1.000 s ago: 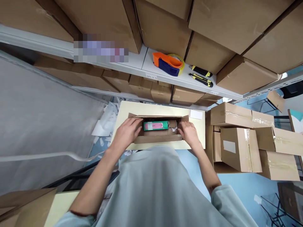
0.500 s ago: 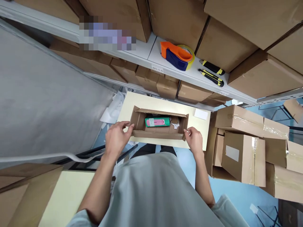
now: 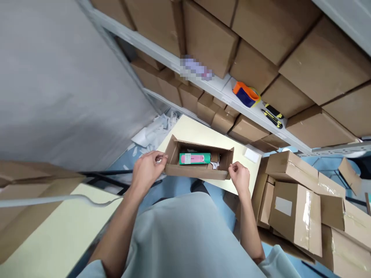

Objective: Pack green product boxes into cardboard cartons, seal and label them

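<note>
A long open cardboard box (image 3: 198,172) is held between my two hands above the front of a pale yellow table (image 3: 191,129). My left hand (image 3: 148,168) pinches its left end at the upper edge. At the right end, my right hand (image 3: 240,175) grips the edge between thumb and curled fingers. Inside lies a small green and pink package (image 3: 194,158) with a pale label. Beside it, to the right, sits a crumpled white scrap (image 3: 215,165).
Cardboard boxes (image 3: 292,212) are piled at the right. On the shelf (image 3: 226,96) ahead are an orange and blue tape dispenser (image 3: 245,94) and two yellow-black box cutters (image 3: 271,118). A white slip (image 3: 251,155) lies on the table's right. A grey cable (image 3: 63,197) runs at left.
My view has turned, so the shelf and table look more slanted. Both hands, still gripping the box, have shifted with it toward my body, and its front side now overhangs the table edge.
</note>
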Motion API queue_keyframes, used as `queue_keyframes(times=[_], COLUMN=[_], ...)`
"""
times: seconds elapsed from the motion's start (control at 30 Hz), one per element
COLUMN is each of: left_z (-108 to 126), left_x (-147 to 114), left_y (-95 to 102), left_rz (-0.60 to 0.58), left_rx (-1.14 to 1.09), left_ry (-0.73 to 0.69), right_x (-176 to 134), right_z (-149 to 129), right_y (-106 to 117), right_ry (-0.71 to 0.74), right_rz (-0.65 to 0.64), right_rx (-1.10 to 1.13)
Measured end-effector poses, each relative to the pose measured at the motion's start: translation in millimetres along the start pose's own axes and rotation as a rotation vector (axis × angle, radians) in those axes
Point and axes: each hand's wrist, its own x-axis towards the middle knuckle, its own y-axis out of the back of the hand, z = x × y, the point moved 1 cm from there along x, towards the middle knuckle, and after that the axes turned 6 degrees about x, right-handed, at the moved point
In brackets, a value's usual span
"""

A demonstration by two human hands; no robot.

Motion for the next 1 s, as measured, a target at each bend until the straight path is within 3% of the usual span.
queue_keyframes(times=[0.23, 0.4, 0.57, 0.7, 0.8, 1.0], left_z=[-116.3, -201.7, -274.6, -314.7, -333.2, -357.1], left_x=[-113.9, -212.3, -300.4, -357.7, -386.3, -403.0], left_y=[58.4, 89.0, 103.1, 110.5, 115.1, 110.1], left_rz=[0.166, 0.322, 0.485, 0.55, 0.607, 0.683], left_rx=[-0.145, -0.238, -0.242, -0.227, -0.224, -0.244], left_ry=[0.264, 0.484, 0.677, 0.821, 0.896, 1.014], right_x=[-34.1, -75.7, -122.0, -157.7, -181.0, -205.2], right_z=[-97.8, -187.6, -275.2, -333.6, -368.2, -410.0], right_y=[-48.0, -105.4, -171.7, -222.5, -254.2, -298.7], right_ry=[0.274, 0.509, 0.756, 0.915, 1.022, 1.145], right_rz=[-0.135, -0.299, -0.449, -0.529, -0.59, -0.657], right_rx=[0.011, -0.046, -0.129, -0.163, -0.201, -0.228])
